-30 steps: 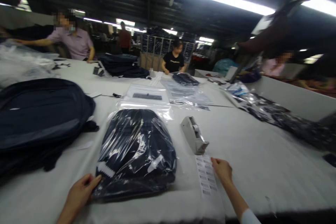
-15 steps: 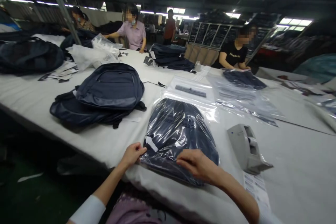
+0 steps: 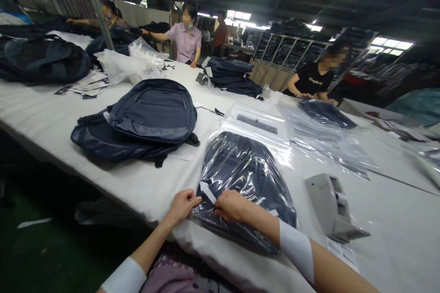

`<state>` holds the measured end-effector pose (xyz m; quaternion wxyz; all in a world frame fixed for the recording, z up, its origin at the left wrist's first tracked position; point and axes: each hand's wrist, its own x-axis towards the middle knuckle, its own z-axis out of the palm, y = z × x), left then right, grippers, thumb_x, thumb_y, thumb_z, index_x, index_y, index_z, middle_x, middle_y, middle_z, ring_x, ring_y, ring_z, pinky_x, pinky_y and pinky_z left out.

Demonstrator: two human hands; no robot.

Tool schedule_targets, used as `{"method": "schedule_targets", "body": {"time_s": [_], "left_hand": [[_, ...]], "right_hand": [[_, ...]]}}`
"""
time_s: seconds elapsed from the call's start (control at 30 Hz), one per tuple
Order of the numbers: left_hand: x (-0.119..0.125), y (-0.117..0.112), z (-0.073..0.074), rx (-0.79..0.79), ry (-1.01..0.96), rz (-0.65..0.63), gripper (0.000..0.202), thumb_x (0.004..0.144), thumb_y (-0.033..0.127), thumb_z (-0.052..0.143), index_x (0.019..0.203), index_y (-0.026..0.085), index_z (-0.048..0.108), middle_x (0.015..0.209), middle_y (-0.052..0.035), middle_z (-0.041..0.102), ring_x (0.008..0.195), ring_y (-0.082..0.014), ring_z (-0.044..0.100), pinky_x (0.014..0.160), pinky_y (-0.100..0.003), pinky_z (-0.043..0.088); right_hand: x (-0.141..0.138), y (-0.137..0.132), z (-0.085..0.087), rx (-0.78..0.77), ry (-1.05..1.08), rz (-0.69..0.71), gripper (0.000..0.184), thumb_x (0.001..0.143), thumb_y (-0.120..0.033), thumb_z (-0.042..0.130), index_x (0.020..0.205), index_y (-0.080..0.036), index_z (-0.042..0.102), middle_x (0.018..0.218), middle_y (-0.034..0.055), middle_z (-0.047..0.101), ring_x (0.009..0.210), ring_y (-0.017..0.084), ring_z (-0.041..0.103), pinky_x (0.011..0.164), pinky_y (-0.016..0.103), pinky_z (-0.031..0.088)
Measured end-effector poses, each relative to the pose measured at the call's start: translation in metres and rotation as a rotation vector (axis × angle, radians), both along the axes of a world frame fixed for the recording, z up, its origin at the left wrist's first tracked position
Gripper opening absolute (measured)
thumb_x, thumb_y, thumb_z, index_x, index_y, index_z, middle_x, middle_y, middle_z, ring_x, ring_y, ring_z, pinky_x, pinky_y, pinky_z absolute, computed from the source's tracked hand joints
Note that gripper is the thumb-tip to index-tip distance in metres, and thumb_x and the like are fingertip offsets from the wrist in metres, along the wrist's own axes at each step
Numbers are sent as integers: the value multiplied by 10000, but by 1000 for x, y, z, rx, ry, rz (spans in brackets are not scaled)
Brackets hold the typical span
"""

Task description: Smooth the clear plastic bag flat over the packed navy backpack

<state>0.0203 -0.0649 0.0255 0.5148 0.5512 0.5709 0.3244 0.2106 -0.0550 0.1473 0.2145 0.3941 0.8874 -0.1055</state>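
Observation:
In front of me a dark navy backpack lies inside a clear plastic bag [image 3: 247,169] at the table's near edge. My left hand [image 3: 185,203] pinches the bag's lower left corner between thumb and fingers. Curled closed, my right hand [image 3: 229,205] rests on the lower front of the bag; what its fingertips hold, if anything, is hidden. A white strip with a jagged edge [image 3: 207,191] shows on the bag between my two hands.
To the right stands a grey tape dispenser [image 3: 330,206] beside a printed sheet [image 3: 343,254]. Two stacked backpacks [image 3: 151,112] lie to the left. Beyond are flat plastic bags [image 3: 257,123] and folded backpacks [image 3: 233,75]. A co-worker [image 3: 314,73] handles a dark bag [image 3: 326,112] across the table.
My right hand has moved left across the bag, close to the white strip. My left hand still pinches the corner. The view has shifted slightly.

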Motion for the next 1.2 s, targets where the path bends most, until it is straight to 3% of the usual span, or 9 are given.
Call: {"method": "schedule_targets", "body": {"time_s": [0.23,0.37,0.5,0.6,0.7,0.83,0.9,1.0,1.2], "left_hand": [[1,1,-2,-5,1,-5,355,703,490,605,584,215,415,422,79,465,393,-136,526,438,-219,349],[4,0,-1,20,15,-13,368,719,524,567,583,220,410,424,72,456,382,-138,503,431,-229,338],[7,0,-8,53,34,1,378,721,535,557,573,227,396,424,66,448,415,-143,494,471,-243,357],[9,0,-17,76,55,11,385,720,545,556,572,230,393,441,55,465,447,-151,494,495,-253,364],[11,0,-22,107,71,12,399,706,568,561,571,232,393,455,51,463,461,-158,494,505,-265,372],[14,-2,-24,72,44,14,438,675,622,561,570,239,375,453,56,451,421,-162,491,472,-277,386],[15,-1,-24,67,36,22,459,648,646,574,573,241,371,459,54,454,436,-170,511,466,-280,404],[13,1,-24,34,23,36,492,585,688,598,623,243,390,470,66,452,437,-174,527,438,-277,412],[6,1,-18,-57,27,30,664,571,701,615,982,202,461,494,92,489,396,-184,541,403,-284,410]], "right_hand": [[-1,17,-19,83,-57,-104,434,697,-558,686,854,-157,738,843,137,731,824,278,683,685,298,488],[20,29,-28,72,47,-318,567,533,-687,742,764,-171,714,748,82,716,754,251,674,630,268,460],[33,10,-24,110,178,-497,458,697,-633,667,777,-183,681,753,40,701,719,204,654,614,258,445],[33,-27,-29,275,312,-483,382,842,-524,565,997,-188,663,1008,96,699,941,246,636,845,361,461],[33,-62,-57,338,471,-335,678,844,-562,531,1406,-216,373,1425,160,448,1310,336,392,1090,561,251],[39,-81,-88,125,509,-336,900,810,-678,470,1492,-242,76,1552,154,136,1417,375,138,1105,679,75],[44,-83,-81,50,553,-354,834,856,-647,413,1489,-254,38,1558,128,109,1425,346,122,1111,673,73],[62,-89,-46,79,663,-403,697,939,-539,301,1490,-230,7,1555,104,165,1424,263,177,1153,570,150],[137,-119,15,655,886,-768,657,941,-562,138,1496,-212,99,1542,100,245,1412,250,228,1168,504,182]]}}
